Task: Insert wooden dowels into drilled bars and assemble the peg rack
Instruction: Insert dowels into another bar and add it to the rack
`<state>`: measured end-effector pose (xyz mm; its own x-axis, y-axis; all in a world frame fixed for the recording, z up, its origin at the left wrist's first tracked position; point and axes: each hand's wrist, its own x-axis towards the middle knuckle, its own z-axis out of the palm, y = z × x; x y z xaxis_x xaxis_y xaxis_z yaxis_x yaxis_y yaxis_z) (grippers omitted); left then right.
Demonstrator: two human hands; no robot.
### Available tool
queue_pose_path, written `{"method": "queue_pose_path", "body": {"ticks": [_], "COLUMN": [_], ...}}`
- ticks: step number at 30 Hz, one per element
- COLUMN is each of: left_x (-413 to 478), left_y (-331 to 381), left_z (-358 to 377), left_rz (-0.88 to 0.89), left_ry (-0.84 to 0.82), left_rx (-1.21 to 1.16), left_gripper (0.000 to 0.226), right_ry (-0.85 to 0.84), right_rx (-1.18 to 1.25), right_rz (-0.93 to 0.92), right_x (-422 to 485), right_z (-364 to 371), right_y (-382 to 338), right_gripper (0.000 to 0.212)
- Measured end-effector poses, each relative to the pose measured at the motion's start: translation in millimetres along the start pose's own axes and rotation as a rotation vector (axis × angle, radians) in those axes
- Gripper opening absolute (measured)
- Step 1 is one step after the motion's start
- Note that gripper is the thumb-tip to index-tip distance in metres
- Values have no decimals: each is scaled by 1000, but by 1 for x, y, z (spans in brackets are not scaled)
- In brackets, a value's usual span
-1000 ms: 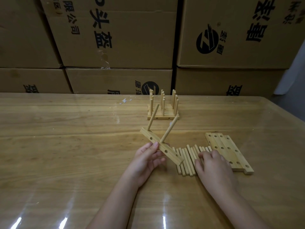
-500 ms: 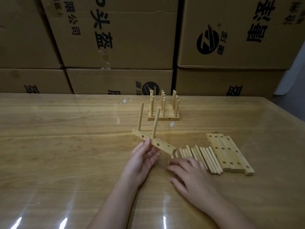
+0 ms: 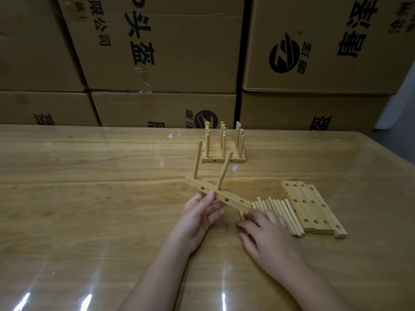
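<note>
left hand [image 3: 197, 218]: grasping the bar [image 3: 233, 202] near its middle, thumb on the near face and fingers underneath.
bar, risk: it is held at a slant with a light-looking pinch. Pushing in the next dowel could twist it out of the fingers or swing it.
upright dowel [image 3: 197, 160], risk: low, it stands close to square at the bar's left end.
leaning dowel [image 3: 224, 170], risk: its top tilts right, so it looks only partly seated. It may bind, or drop out if the bar is tipped further.
finished rack [image 3: 224, 160], risk: it stands just behind the two raised dowels, so a backward swing of the bar could knock it.
right hand [image 3: 267, 234]: released, fingers spread flat on the loose dowels [image 3: 285, 212]. I see no dowel pinched or lifted.
loose dowels, risk: they are round sticks on a glossy table [image 3: 89, 198]. Raking for one could roll the neighbours out of the row.
spare bars [image 3: 312, 207], risk: low, they lie flat, touching the right edge of the row.
bar vs left hand: above and beyond the fingertips. Its right end comes down just beside the right hand's fingertips and the row's left edge.
loose dowels vs right hand: the left part is under the fingers, the rest fans out to the right.
next hole: the top face right of the leaning dowel is hard to read from here.
</note>
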<state>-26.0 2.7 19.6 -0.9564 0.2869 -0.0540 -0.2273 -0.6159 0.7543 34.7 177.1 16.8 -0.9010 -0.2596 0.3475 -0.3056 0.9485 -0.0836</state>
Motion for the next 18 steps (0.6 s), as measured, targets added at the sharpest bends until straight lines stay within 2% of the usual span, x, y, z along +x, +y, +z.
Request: {"method": "queue_pose_path", "body": {"ticks": [5,13,15,18], "left_x": [1,2,2,3], "left_y": [-1,-1,-1,0], "left_z": [-1,-1,-1,-2], "left_rz": [14,5,-2,-5], "left_ry": [3,25,40,76], "left_rx": [0,-33,-56,-99], "left_gripper": [21,22,18,13], "right_ry": [-12,143,207,274], "right_rx": [18,109,218,531], "right_rz": [-10,-11,32,188], "right_x": [0,0,1,2], "right_z": [1,2,1,-2], "right_y": [-2,-2,-2,-2], "right_gripper": [19,31,34,35]}}
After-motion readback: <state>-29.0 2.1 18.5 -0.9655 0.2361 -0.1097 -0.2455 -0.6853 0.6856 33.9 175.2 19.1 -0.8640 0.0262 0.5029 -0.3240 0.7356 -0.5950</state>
